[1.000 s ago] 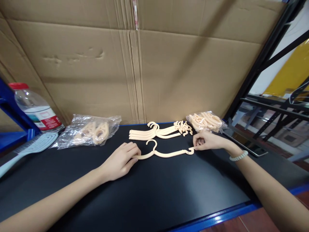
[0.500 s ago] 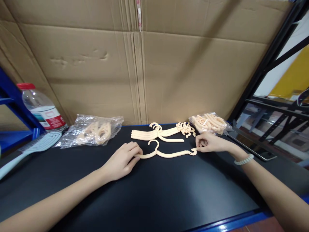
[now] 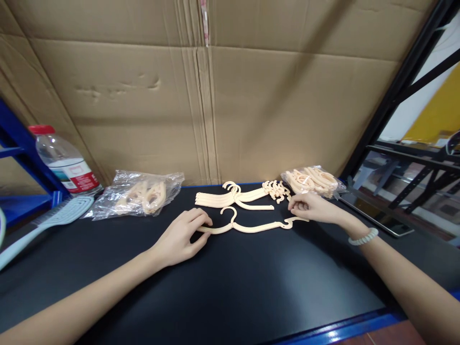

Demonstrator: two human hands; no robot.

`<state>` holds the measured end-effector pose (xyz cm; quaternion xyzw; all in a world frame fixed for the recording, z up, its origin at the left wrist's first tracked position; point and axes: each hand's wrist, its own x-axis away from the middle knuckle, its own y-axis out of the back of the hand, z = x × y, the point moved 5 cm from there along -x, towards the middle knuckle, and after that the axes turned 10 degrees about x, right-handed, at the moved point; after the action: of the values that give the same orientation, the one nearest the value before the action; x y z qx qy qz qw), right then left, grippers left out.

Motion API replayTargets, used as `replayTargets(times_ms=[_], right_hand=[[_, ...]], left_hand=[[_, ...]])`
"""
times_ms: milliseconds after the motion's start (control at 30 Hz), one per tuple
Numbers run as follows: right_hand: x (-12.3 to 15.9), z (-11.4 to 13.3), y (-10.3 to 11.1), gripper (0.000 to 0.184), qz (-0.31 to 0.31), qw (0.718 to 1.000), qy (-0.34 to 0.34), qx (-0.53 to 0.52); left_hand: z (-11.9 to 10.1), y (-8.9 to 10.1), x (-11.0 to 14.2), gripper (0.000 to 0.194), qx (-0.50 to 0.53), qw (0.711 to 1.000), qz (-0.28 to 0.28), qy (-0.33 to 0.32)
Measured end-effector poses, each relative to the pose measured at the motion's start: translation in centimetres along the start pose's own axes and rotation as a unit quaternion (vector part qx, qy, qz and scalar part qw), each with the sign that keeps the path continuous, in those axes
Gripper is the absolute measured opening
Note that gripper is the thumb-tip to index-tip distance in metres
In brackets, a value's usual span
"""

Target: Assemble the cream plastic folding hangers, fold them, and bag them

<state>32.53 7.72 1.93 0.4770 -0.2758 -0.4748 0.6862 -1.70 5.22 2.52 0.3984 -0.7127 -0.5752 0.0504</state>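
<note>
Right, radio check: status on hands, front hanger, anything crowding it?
Left hand holding left end of front hanger. Right hand curled beside its hooked right end. Hanger lying on tabletop; stacked hangers close behind.

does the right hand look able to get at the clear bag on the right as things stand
Probably yes: the clear bag lies just beyond the right hand, with nothing visible standing between them. The front hanger lies on the near side, seemingly out of the way.
</note>
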Motion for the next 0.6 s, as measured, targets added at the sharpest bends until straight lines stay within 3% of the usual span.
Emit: replayTargets(times_ms=[133, 267, 600], right_hand=[[-0.1, 0.5, 0.4, 0.018, -0.083, 0.995, 0.010, 0.053], [-0.3, 0.8, 0.2, 0.018, -0.112, 0.991, 0.011, 0.071], [-0.4, 0.3, 0.0, 0.022, -0.153, 0.986, -0.024, 0.064]], left_hand=[[0.4, 0.6, -0.3, 0.012, 0.010, 0.998, -0.053, 0.026], [1.0, 0.9, -0.4, 0.013, 0.031, 0.994, -0.095, 0.048], [1.2, 0.8, -0.3, 0.013, 0.027, 0.994, -0.089, 0.055]])
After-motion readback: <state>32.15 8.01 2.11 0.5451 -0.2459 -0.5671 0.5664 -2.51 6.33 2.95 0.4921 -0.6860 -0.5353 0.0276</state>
